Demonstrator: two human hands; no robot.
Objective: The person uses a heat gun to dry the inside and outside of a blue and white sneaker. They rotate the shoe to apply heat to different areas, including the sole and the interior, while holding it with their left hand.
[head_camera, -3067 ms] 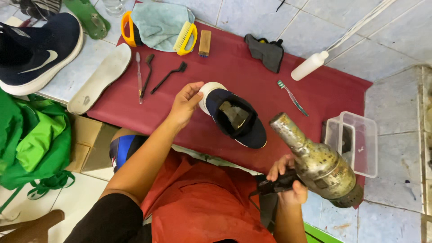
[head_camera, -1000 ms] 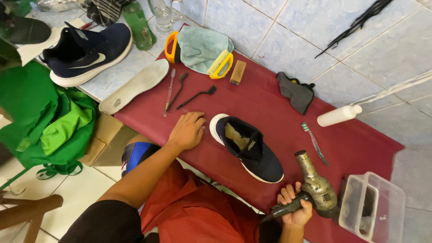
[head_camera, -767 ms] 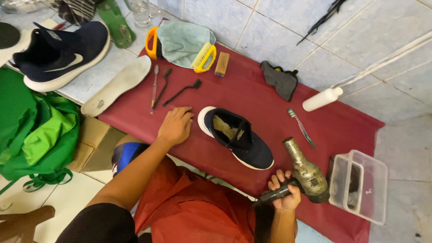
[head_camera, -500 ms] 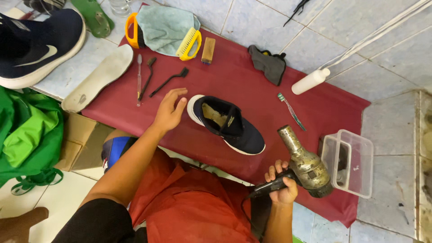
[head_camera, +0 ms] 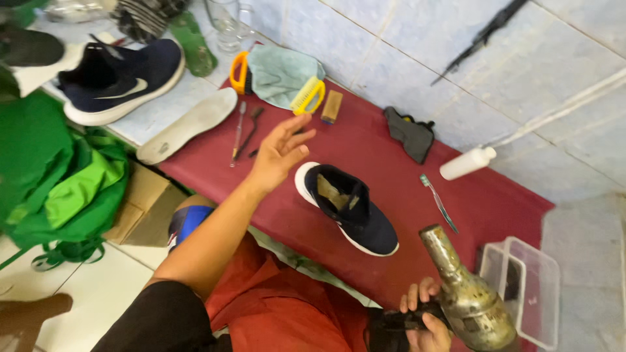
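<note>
Tarnished metal heat gun [head_camera: 466, 296], knit cloth shoe [head_camera: 349, 208], matt red mat [head_camera: 391, 156], clear plastic box [head_camera: 541, 287]

Dark navy shoe [head_camera: 349, 208] with white sole, dark red mat [head_camera: 391, 163], tarnished silver heat gun [head_camera: 466, 296], pale teal cloth [head_camera: 280, 72], yellow brush [head_camera: 308, 96], green bag [head_camera: 59, 176] at left

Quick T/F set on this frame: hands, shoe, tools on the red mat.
1. The right hand grips a metal heat gun. True.
2. The left hand is pressed on the dark shoe. False: it is raised, fingers spread, apart from the shoe.
3. A toothbrush lies on the red mat. True.
4. The white insole sits inside the shoe. False: it lies at the mat's left edge.
5. The clear plastic box is left of the shoe. False: right.
</note>
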